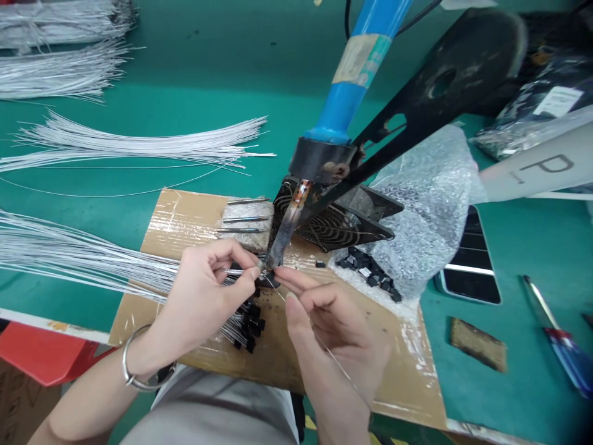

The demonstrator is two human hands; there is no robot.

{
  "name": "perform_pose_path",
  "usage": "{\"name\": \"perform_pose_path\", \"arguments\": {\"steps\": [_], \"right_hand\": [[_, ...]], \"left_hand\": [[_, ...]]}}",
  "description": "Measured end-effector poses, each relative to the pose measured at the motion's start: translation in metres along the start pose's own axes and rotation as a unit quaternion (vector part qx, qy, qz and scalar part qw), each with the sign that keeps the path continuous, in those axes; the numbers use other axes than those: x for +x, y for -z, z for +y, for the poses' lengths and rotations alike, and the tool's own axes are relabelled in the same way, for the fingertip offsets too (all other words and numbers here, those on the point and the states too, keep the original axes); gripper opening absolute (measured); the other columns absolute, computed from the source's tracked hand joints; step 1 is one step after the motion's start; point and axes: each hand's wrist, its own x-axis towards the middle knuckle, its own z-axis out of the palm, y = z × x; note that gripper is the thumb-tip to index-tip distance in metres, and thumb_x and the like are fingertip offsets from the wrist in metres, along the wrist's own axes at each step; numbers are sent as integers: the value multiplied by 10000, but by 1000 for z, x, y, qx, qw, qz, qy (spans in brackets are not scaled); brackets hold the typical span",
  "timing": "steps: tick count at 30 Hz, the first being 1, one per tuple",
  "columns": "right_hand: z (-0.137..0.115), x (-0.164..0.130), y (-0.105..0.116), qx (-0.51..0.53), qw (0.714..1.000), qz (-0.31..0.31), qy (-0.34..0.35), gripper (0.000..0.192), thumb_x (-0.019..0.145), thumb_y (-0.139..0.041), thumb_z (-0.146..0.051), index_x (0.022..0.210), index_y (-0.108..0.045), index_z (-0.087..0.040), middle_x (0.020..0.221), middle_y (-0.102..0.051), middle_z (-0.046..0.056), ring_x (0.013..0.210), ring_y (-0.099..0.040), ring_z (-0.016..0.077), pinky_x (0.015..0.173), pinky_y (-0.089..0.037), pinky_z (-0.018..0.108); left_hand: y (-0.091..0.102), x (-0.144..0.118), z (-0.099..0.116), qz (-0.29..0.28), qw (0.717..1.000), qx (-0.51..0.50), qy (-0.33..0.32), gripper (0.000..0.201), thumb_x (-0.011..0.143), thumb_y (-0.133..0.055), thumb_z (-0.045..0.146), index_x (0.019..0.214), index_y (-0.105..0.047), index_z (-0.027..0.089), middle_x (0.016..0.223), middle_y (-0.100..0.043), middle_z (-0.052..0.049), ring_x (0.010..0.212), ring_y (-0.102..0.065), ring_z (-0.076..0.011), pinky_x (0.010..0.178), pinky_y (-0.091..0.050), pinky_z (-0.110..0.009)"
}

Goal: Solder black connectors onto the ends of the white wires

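Silver wire strands (69, 256) lay fanned to the left of the cardboard sheet (185, 216), their ends running onto it; further loose bundles sat farther left and behind it on the green desk (199, 80).

Left hand (204, 296), over the cardboard's front half: grip closed, thumb and forefinger pinching a wire with a small black part (266, 281) at the iron's tip. A metal bangle (139, 371) circled that wrist. Finished wires with black ends (248, 321) lay beneath the hand on the cardboard.

Soldering iron (343, 105), blue-handled, stood clamped above the cardboard's back edge, its tip (278, 250) angled down to the joint.

Right hand (333, 321), over the cardboard's centre-front: grip closed, fingertips pinching a thin solder wire (333, 358) fed toward the tip.

Fan grille (333, 225) at the cardboard's back; bubble wrap (426, 198) with loose black components (370, 272) on its right part; a phone (472, 266) and a screwdriver (556, 334) on the desk to its right.

Risk noted: both sets of fingertips sat very near the hot tip, so a small slip could burn skin; excess solder might bridge or blob the joint.
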Motion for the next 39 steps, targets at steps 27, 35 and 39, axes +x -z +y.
{"name": "perform_pose_path", "arguments": {"steps": [27, 35, 39], "right_hand": [[-9, -2, -6, -30, 998, 37, -37, 220, 915, -689, -219, 722, -585, -236, 1107, -808, 58, 1077, -758, 227, 973, -553, 374], [-8, -1, -6, -25, 999, 31, -35, 223, 925, -685, -239, 725, -587, -237, 1108, -807, 48, 1069, -761, 205, 948, -569, 326], [-7, -1, -6, -38, 999, 28, -25, 220, 927, -682, -240, 729, -587, -230, 1108, -808, 77, 1066, -764, 234, 948, -579, 366]], "left_hand": [[0, -1, 5, 0, 1000, 1, 4, 82, 760, -700, 250, 711, -678, 187, 821, -745, -50, 775, -674, -198, 658, -482, -306], [0, 0, 3, -3, 1000, 4, 8, 79, 772, -705, 250, 728, -687, 187, 852, -750, -59, 809, -684, -209, 692, -497, -317], [-1, 1, 1, -5, 1000, 12, 5, 74, 775, -696, 240, 729, -684, 183, 842, -744, -59, 807, -679, -209, 703, -495, -322]]}}
